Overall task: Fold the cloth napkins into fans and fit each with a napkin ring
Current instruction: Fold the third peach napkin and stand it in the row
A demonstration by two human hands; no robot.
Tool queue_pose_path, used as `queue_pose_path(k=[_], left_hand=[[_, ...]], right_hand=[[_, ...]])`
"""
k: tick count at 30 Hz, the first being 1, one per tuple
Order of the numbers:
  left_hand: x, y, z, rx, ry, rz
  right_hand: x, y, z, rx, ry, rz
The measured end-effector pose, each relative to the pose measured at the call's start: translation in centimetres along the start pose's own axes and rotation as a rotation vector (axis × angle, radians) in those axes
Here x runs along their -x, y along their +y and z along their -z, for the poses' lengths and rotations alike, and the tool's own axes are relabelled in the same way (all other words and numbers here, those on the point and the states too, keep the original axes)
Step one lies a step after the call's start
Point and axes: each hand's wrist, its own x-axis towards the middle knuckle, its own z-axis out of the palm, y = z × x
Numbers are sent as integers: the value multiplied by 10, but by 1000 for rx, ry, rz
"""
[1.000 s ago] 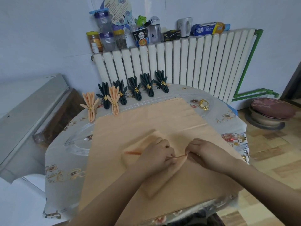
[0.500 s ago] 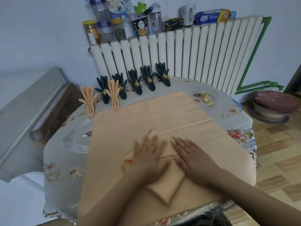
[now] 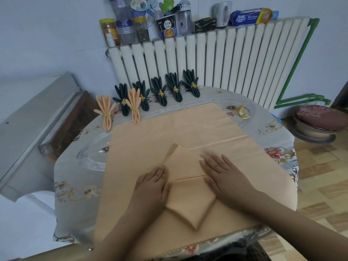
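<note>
A peach napkin point(image 3: 190, 202), folded into a diamond shape with a crease across its middle, lies on a larger spread peach cloth point(image 3: 188, 132). My left hand point(image 3: 152, 183) presses flat on its left corner. My right hand point(image 3: 224, 176) presses flat on its right side, fingers straight. Gold napkin rings point(image 3: 243, 111) lie at the back right of the table. Finished fans stand at the back: two peach fans point(image 3: 105, 113) point(image 3: 134, 105) and several dark green fans point(image 3: 175, 88), each with a gold ring.
The round table point(image 3: 75, 189) has a flowered cover and a clear glass top. A white radiator point(image 3: 216, 59) with jars, bottles and packets on top stands behind. A grey cabinet point(image 3: 32, 125) is at left, a covered pot point(image 3: 318, 125) on the floor at right.
My hands went from pinching the fold to lying flat, then slid apart outward along the crease. The napkin now lies flatter, with its middle uncovered.
</note>
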Motion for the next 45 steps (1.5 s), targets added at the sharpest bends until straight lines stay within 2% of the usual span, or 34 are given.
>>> queue_pose_path(k=[3,5,7,9,11,15,18,22,25,28,31,35,37,42,45], left_hand=[[-9,-2,0,-111,90,-113],[-14,-2,-2,-143,68,-226],[-14,-3,-3,-49,-31,-258],[-8,-4,-2,117,-86,-212],[-3,-3,0,127,-88,-194],[0,-4,-3,115,-87,-268],[4,-5,-1,283,-75,-271],[9,-3,2,459,10,-250],[8,0,8,500,-21,-195],[9,-3,11,460,-85,-241],[10,-7,12,415,-141,-284],[8,-8,22,382,-253,-287],[8,-7,26,417,-317,-285],[9,0,32,441,-375,-275],[9,2,33,419,-363,-255]], right_hand=[[-7,3,2,-67,65,53],[-9,4,5,-204,36,104],[-9,4,9,-361,-34,97],[-7,3,11,-446,-91,65],[-6,5,10,-443,-119,79],[0,9,12,-409,-140,139],[1,11,15,-421,-155,171],[2,13,12,-447,-37,166],[2,12,18,-445,-22,173],[4,14,25,-494,-49,232],[5,20,32,-598,-148,247],[4,33,39,-693,-434,235],[4,37,40,-702,-499,206],[10,32,28,-580,-329,240],[11,26,26,-557,-221,198]])
